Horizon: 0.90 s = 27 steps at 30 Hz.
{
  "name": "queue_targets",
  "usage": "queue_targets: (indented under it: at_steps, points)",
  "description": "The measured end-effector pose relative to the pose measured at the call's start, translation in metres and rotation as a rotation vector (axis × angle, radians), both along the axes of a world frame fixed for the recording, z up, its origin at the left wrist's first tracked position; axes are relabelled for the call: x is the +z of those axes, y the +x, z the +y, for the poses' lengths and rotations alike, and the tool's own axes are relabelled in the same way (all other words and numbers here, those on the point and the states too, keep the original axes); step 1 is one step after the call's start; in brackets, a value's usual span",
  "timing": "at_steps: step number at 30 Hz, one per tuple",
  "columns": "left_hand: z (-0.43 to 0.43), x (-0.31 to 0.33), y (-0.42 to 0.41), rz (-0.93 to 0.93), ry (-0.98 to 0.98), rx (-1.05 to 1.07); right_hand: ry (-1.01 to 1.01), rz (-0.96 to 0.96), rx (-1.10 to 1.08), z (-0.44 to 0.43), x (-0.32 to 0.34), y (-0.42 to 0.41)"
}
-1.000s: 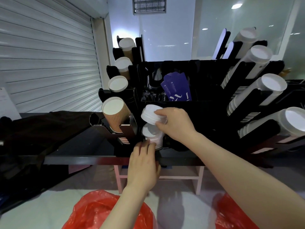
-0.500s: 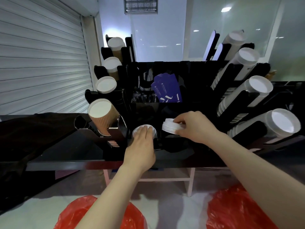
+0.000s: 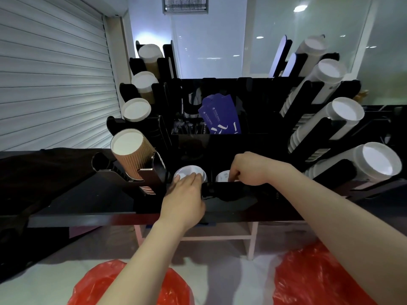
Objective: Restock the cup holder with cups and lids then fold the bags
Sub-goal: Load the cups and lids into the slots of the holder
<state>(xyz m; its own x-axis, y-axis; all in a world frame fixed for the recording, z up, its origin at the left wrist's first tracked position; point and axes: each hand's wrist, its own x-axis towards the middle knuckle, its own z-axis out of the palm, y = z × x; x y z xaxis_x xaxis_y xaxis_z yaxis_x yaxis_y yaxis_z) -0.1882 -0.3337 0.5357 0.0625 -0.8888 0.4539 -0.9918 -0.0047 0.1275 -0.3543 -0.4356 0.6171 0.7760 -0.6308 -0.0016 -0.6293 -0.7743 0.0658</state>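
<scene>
Lids, two, at cup holder's [image 3: 220, 148] front edge: left hand [image 3: 185, 200] flat-fingered on left lid [image 3: 189, 171], right hand [image 3: 250, 170] pinching right lid [image 3: 222, 176].

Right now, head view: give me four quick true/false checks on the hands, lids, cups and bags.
1. The left hand rests its fingers on a white lid. True.
2. The right hand holds nothing. False: it pinches a second lid at the neighbouring slot.
3. Red bags lie below the counter. True.
4. The brown cups are stacked on the right. False: they sit on the left; white cups fill the right.
</scene>
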Motion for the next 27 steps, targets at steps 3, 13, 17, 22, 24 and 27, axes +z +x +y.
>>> queue_targets:
  at_steps: [3, 13, 17, 22, 24, 27]
  points:
    - [0.0, 0.001, 0.0, 0.003, -0.015, -0.021, 0.059, 0.076, -0.024, 0.002, 0.002, 0.003]
    - [0.03, -0.009, -0.001, 0.064, -0.13, -0.042, -0.082, -0.569, 0.011, 0.012, -0.009, 0.031]
    - [0.046, -0.022, 0.0, 0.052, -0.127, -0.016, -0.052, -0.277, 0.104, 0.022, -0.018, 0.06]
    - [0.052, -0.034, 0.006, -0.005, -0.094, -0.01, -0.134, -0.174, 0.097, 0.024, -0.022, 0.074]
    - [0.05, -0.035, 0.006, -0.04, -0.086, -0.01, -0.123, -0.199, 0.088, 0.025, -0.02, 0.075]
    - [0.046, -0.037, 0.005, -0.051, -0.049, 0.004, -0.156, -0.187, 0.089, 0.026, -0.018, 0.076]
